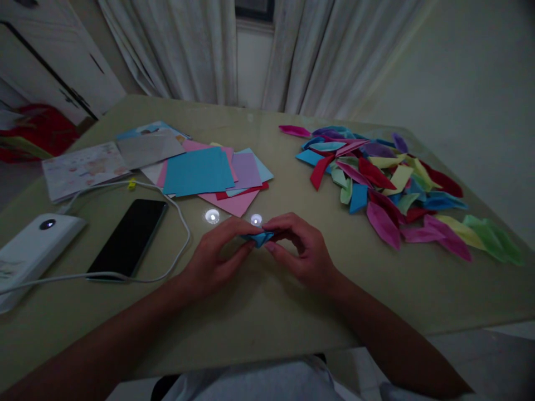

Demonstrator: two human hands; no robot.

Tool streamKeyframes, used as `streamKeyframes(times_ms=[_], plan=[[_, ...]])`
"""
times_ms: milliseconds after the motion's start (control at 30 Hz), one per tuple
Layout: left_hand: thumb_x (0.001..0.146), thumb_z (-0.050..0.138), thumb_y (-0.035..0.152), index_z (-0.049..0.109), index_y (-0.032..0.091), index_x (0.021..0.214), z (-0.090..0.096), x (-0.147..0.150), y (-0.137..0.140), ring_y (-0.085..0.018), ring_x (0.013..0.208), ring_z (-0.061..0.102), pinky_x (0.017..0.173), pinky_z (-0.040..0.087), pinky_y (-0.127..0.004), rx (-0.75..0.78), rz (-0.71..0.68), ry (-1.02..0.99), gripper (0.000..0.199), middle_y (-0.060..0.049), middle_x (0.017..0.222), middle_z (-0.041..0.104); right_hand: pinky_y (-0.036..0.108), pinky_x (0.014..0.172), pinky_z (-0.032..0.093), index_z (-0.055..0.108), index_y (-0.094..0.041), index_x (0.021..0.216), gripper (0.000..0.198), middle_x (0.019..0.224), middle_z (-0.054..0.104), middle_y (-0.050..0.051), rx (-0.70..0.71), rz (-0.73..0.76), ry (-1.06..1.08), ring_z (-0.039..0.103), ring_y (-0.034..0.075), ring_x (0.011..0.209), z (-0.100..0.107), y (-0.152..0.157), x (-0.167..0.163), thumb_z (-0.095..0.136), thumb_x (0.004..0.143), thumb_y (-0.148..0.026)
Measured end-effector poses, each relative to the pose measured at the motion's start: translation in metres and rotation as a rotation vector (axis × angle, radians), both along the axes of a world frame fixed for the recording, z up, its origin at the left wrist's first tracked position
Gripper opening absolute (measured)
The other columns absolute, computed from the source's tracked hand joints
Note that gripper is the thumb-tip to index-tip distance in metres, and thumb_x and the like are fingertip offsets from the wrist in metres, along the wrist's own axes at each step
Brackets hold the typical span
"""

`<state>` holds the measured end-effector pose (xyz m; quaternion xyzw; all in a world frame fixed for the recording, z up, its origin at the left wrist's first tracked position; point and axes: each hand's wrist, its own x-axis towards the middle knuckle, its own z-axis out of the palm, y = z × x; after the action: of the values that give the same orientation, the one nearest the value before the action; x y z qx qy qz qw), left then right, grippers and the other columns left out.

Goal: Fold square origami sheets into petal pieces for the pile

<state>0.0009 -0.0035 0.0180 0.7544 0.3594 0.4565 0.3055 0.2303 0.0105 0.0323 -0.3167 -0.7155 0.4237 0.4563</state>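
Note:
A small piece of folded blue paper (261, 239) is pinched between my two hands, just above the table near its front middle. My left hand (219, 248) grips its left end with thumb and fingertips. At the right end, my right hand (301, 248) holds it the same way. The fingertips cover both ends of the paper, so its full shape is hidden. Beyond my hands lies a loose stack of coloured paper sheets with a blue sheet (198, 171) on top. To the right spreads a heap of folded coloured paper pieces (376, 172).
On the left of the table (259, 312) are a black phone (129, 238), a white power bank (37, 250) and a looped white cable (184, 223). Behind them lie a printed card (86, 170) and a clear packet (150, 149). Curtains (175, 50) hang beyond the far edge.

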Motion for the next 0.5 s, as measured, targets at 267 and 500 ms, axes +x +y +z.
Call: streamKeyframes(times_ms=[267,500], plan=[[0.099,0.076,0.024,0.074,0.025,0.112,0.0000,0.0016,0.0026,-0.023,0.105,0.070,0.095,0.055,-0.038,-0.204,-0.094,-0.181,0.013,-0.007,0.109,0.074,0.034,0.084,0.067,0.077,-0.024,0.111,0.015,0.106,0.077,0.007,0.032,0.031,0.008,0.076,0.020,0.098,0.0031,0.0021,-0.0003,0.081,0.096,-0.023],[0.101,0.074,0.032,0.074,0.023,0.105,0.0027,-0.0007,0.0029,-0.020,0.090,0.070,0.082,0.054,-0.033,-0.294,-0.140,-0.187,0.010,-0.004,0.097,0.075,0.035,0.079,0.065,0.078,-0.025,0.106,0.013,0.104,0.078,0.007,0.104,0.047,-0.010,0.075,0.021,0.092,0.0051,0.0040,0.0001,0.083,0.094,-0.026]])
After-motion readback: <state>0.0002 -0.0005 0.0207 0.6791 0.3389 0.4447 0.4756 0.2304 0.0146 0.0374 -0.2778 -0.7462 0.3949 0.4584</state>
